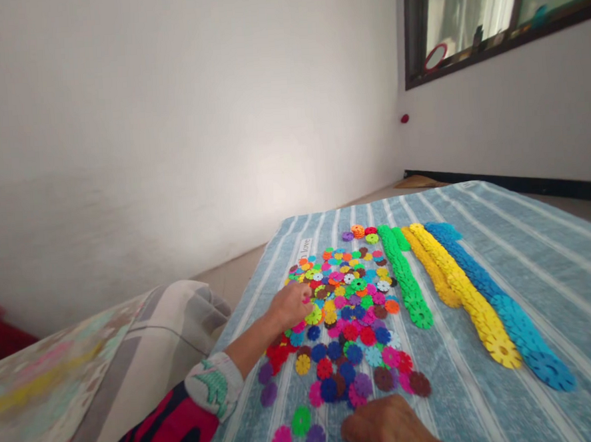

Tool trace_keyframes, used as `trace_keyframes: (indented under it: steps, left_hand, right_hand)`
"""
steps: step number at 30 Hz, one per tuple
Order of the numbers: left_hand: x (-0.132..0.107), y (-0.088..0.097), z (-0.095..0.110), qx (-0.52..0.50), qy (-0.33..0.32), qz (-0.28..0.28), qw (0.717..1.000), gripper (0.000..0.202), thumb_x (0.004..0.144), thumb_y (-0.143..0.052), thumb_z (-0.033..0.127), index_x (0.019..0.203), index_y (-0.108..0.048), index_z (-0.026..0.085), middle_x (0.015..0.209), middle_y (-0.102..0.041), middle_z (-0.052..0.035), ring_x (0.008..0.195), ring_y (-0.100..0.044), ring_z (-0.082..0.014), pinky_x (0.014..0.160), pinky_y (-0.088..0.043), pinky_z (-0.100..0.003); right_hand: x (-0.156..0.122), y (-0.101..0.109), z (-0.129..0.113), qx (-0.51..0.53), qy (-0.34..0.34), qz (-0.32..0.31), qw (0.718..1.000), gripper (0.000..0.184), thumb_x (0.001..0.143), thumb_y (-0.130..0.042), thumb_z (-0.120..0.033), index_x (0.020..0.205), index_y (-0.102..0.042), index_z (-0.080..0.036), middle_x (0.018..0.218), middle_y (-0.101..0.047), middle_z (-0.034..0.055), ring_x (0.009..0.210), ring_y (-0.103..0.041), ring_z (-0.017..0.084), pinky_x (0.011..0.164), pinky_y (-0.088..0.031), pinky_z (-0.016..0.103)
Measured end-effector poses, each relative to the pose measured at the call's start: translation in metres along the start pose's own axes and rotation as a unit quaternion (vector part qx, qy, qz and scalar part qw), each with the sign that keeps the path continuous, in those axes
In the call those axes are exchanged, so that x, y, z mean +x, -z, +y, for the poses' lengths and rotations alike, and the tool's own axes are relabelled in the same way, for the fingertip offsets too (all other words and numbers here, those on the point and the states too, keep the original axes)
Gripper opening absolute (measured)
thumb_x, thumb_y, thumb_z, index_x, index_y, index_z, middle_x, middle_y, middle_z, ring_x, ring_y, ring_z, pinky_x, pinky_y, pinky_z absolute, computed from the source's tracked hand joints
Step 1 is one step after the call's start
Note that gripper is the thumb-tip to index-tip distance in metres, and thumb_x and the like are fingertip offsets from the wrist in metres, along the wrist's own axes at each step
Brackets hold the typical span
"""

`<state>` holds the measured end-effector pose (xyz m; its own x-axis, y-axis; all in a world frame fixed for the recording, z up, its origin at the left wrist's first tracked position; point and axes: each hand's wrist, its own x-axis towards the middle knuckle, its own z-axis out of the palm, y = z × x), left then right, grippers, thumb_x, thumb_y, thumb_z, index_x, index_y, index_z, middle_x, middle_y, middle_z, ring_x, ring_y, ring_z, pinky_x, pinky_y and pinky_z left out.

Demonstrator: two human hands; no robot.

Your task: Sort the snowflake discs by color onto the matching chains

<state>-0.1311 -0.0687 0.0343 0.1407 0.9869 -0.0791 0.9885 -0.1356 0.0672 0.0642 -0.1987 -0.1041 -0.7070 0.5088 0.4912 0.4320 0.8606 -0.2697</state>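
Observation:
A loose spread of multicoloured notched plastic discs (353,351) covers the middle of the striped cloth. My left hand (291,304), its fingers curled closed, is at the left side of the spread; whatever is in its fingers is hidden. Low in the view, my right hand (388,429) is also closed, just in front of the nearest discs, and its fingertips are out of sight. To the right lie overlapping rows of sorted discs: a green row (401,274), a yellow row (459,284) and a blue row (512,321).
Small stacks of orange discs (357,230) and other colours stand at the far end of the spread. The blue striped cloth (543,266) covers the table. A fabric-covered seat (166,329) is on the left. A white wall (194,120) rises behind, with a window (483,9) at right.

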Motion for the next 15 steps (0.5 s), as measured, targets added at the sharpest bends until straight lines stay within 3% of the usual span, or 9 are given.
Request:
trace_keyframes:
  steps: [2, 5, 11, 15]
  left_hand:
    - [-0.003, 0.001, 0.004, 0.047, -0.011, -0.027, 0.998, 0.030, 0.069, -0.063, 0.035, 0.095, -0.065, 0.020, 0.098, -0.065, -0.0046, 0.088, -0.061, -0.0198, 0.072, -0.044, -0.026]
    - [-0.005, 0.003, 0.009, 0.093, -0.021, -0.061, 0.994, 0.038, 0.067, -0.067, 0.044, 0.097, -0.065, 0.022, 0.099, -0.064, -0.0056, 0.090, -0.061, -0.0221, 0.073, -0.045, -0.027]
    - [0.001, 0.004, 0.013, 0.085, -0.026, -0.080, 0.993, 0.033, 0.064, -0.070, 0.038, 0.091, -0.066, 0.020, 0.093, -0.064, -0.0050, 0.087, -0.060, -0.0223, 0.068, -0.042, -0.027]
    - [0.005, 0.003, 0.008, 0.051, -0.019, -0.064, 0.996, 0.032, 0.059, -0.074, 0.033, 0.087, -0.067, 0.020, 0.089, -0.063, -0.0031, 0.083, -0.058, -0.0211, 0.065, -0.039, -0.026]
  right_hand:
    - [0.001, 0.001, 0.000, 0.000, -0.003, -0.010, 1.000, 0.020, 0.069, -0.064, -0.021, 0.058, -0.048, -0.020, 0.050, -0.054, -0.0068, 0.041, -0.029, 0.008, 0.040, -0.006, 0.029]
    - [0.003, 0.003, -0.001, 0.001, 0.002, -0.032, 1.000, 0.023, 0.073, -0.062, -0.025, 0.058, -0.046, -0.019, 0.050, -0.052, -0.0062, 0.040, -0.029, 0.008, 0.039, -0.007, 0.028]
    - [0.001, 0.002, 0.000, 0.009, -0.001, -0.036, 0.999, 0.024, 0.077, -0.060, -0.027, 0.059, -0.045, -0.020, 0.051, -0.050, -0.0060, 0.040, -0.032, 0.008, 0.038, -0.009, 0.028]
    - [0.000, -0.001, 0.000, 0.008, -0.005, -0.052, 0.999, 0.020, 0.074, -0.063, -0.026, 0.060, -0.049, -0.020, 0.053, -0.055, -0.0058, 0.042, -0.035, 0.008, 0.040, -0.010, 0.028]
